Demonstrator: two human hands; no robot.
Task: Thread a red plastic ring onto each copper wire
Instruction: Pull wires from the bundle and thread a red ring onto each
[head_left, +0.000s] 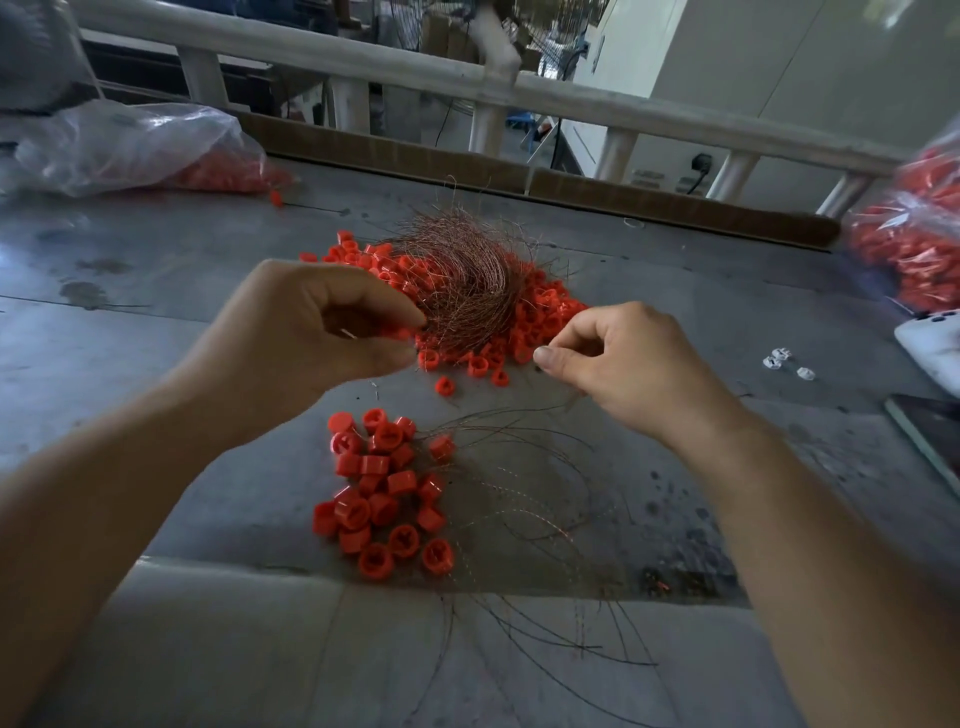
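Observation:
A tangled bundle of copper wires (467, 265) lies on a heap of loose red plastic rings (524, 322) in the middle of the table. My left hand (317, 322) hovers at the heap's left edge and pinches a red ring (402, 332) between thumb and fingers. My right hand (618, 358) is to the right of it, thumb and forefinger pinched together on a thin copper wire that is barely visible. Nearer to me lies a group of red rings with wires through them (384, 488), their wires (535, 499) fanning out to the right and toward me.
A clear bag of red rings (130, 150) lies at the far left, another bag of rings (909, 244) at the right edge. A white device (930, 348), small white clips (779, 358) and a dark tablet (930, 431) lie at the right. A railing (467, 83) runs behind the table.

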